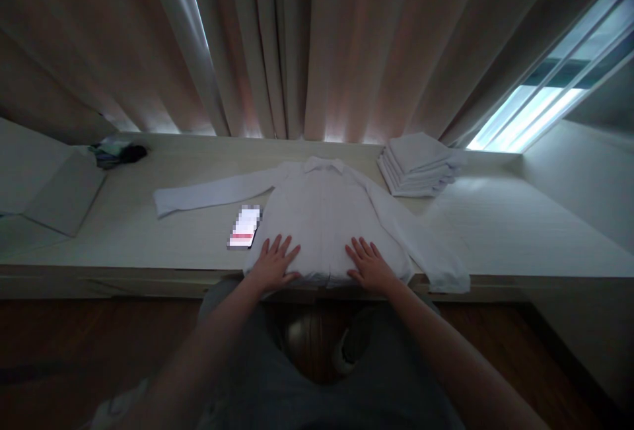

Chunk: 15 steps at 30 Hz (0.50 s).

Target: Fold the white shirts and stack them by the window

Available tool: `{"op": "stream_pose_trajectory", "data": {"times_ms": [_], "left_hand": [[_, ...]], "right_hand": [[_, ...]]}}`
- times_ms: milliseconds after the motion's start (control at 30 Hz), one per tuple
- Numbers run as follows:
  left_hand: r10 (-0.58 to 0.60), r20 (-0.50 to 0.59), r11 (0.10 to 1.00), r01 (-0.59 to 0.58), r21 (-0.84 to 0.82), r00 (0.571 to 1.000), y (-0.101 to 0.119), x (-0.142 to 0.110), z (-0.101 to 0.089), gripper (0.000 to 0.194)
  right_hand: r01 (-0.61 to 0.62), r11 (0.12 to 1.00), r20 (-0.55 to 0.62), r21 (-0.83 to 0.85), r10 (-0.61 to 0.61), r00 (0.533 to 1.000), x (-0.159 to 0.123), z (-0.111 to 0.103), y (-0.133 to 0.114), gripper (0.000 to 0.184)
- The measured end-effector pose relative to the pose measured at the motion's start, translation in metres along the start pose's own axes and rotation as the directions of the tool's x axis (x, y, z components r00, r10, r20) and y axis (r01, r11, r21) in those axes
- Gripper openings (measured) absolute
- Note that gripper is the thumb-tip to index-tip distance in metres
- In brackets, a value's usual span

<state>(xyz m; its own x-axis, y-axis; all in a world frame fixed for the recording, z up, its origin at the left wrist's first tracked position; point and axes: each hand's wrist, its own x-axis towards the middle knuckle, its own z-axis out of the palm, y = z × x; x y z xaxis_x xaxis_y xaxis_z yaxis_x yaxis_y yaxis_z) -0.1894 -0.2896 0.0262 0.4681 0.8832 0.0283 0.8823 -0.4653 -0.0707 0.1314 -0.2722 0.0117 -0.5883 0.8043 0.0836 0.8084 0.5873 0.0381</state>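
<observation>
A white long-sleeved shirt (324,212) lies spread out, front up, its collar pointing away from me. Its left-hand sleeve stretches straight out sideways, while the right-hand sleeve slants down and hangs over the front edge. My left hand (273,263) rests flat with fingers spread on the lower left of the shirt, near the hem. On the lower right, my right hand (369,265) lies flat in the same way, fingers apart. Neither hand grips the cloth.
The shirt is on a pale wooden ledge (188,238). A lit phone (245,226) lies left of the shirt. Behind right stands a stack of folded white garments (419,166). At far left are a white box (54,179) and a dark bundle (119,152). Curtains (356,53) hang behind.
</observation>
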Motion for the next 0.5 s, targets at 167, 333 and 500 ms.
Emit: {"op": "stream_pose_trajectory", "data": {"times_ms": [167,333,500], "left_hand": [[0.015,0.0,0.999,-0.015,0.03,1.0,-0.006,-0.001,0.007,0.075],[0.022,0.036,0.998,-0.024,0.059,0.999,-0.017,-0.005,0.008,0.079],[0.003,0.035,0.998,-0.006,0.063,0.999,-0.022,-0.009,0.008,0.081]], "right_hand": [[0.0,1.0,0.001,0.007,0.0,1.0,-0.002,0.007,0.006,0.067],[0.021,0.999,-0.019,0.027,-0.021,1.0,-0.011,0.006,0.013,0.069],[-0.006,0.999,-0.026,0.035,0.007,1.0,-0.018,0.008,0.017,0.069]]}}
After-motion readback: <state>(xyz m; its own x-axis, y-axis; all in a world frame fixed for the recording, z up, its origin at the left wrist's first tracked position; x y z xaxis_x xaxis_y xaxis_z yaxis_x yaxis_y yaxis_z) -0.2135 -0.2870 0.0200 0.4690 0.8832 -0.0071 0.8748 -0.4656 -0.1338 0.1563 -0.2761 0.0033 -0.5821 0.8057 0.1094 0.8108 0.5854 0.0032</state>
